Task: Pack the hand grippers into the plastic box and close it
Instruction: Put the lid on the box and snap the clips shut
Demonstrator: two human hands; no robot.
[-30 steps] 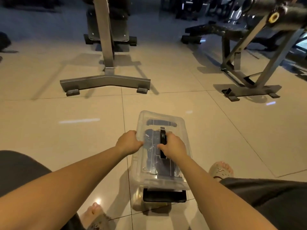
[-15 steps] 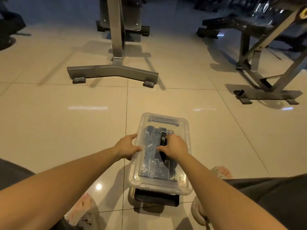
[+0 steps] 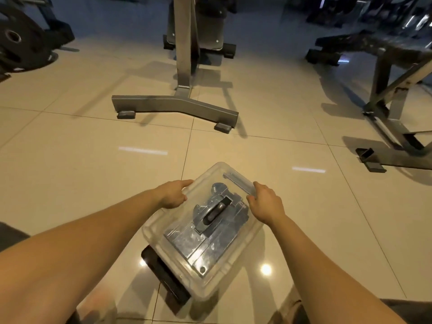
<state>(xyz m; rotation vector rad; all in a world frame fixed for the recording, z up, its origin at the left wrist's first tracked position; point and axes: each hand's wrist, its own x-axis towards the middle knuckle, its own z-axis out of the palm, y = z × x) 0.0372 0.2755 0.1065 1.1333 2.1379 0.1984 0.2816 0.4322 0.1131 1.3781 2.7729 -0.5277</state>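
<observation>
- The clear plastic box (image 3: 205, 293) sits on the tiled floor (image 3: 93, 171) just in front of the person, turned at a slant so that its far end points away to the right.
- Its lid (image 3: 217, 260) is on, with a dark handle (image 3: 214, 213) lying flat in the middle.
- Through the lid you can see the grippers (image 3: 210, 244) inside the box, a grey-blue jumble with a coil spring showing at the far left; how many there are I cannot tell.
- A black piece (image 3: 163, 277) sticks out from under the box's near left end; what it is I cannot make out.
- The left hand (image 3: 174, 194) is against the far left rim, with the index finger stretched straight along the edge and the thumb at the lid's edge. The other fingers are hidden, so I cannot tell whether it grips.
- The right hand (image 3: 264, 202) is at the far right corner, its fingers curled over the rim and clamped on the box, the thumb resting on the lid.
- Both bare forearms reach in from the near side, one on each side of the box.
- Beyond the box stands a grey metal stand (image 3: 175, 106) with a T-shaped foot.
- A bench (image 3: 385, 90) frame is off to the right, and a black weight plate (image 3: 16, 40) lies far left.
</observation>
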